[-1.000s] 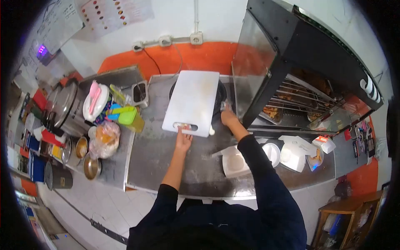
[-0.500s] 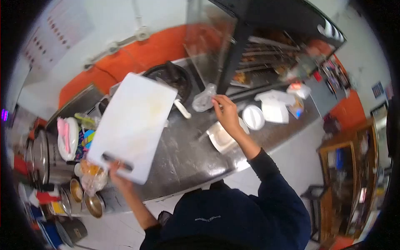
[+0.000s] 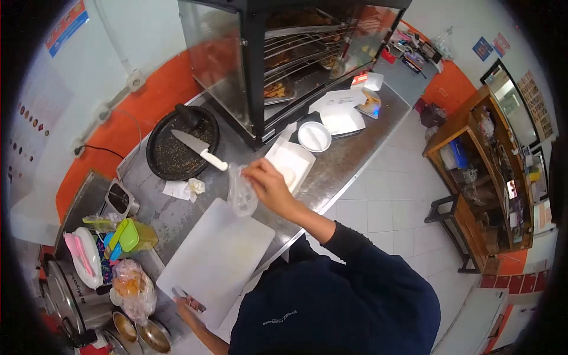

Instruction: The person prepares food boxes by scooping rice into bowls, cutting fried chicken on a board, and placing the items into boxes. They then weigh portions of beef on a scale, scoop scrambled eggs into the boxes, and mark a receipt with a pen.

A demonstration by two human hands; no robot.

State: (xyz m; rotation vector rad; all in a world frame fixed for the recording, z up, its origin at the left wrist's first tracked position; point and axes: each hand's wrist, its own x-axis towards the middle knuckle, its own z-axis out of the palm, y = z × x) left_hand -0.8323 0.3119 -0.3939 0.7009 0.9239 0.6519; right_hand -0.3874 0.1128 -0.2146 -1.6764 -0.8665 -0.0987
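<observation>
My left hand point(image 3: 188, 310) grips the white cutting board point(image 3: 219, 254) through the slot at its lower end, fingers wrapped round the edge. The board is over the counter's front edge. My right hand point(image 3: 267, 182) pinches a thin, clear, bag-like plastic piece point(image 3: 244, 198), which hangs at the board's upper corner. Behind it, a kitchen knife point(image 3: 192, 145) with a white handle rests across a dark stone mortar point(image 3: 168, 157); its pestle point(image 3: 187, 116) leans inside. Right beside my right hand stands an open white takeaway box point(image 3: 303, 158).
Crumpled white tissue point(image 3: 180, 189) lies near the mortar. A glass display cabinet point(image 3: 254, 77) stands at the back, with a round white tub point(image 3: 314, 136) and another open box point(image 3: 343, 121) before it. At left are a green container point(image 3: 141, 235), a bagged food item point(image 3: 133, 281) and metal bowls point(image 3: 155, 337).
The board has come down and toward me, so the mortar and knife now show fully. My right hand brought the plastic close to the board. The view has turned to the right.
</observation>
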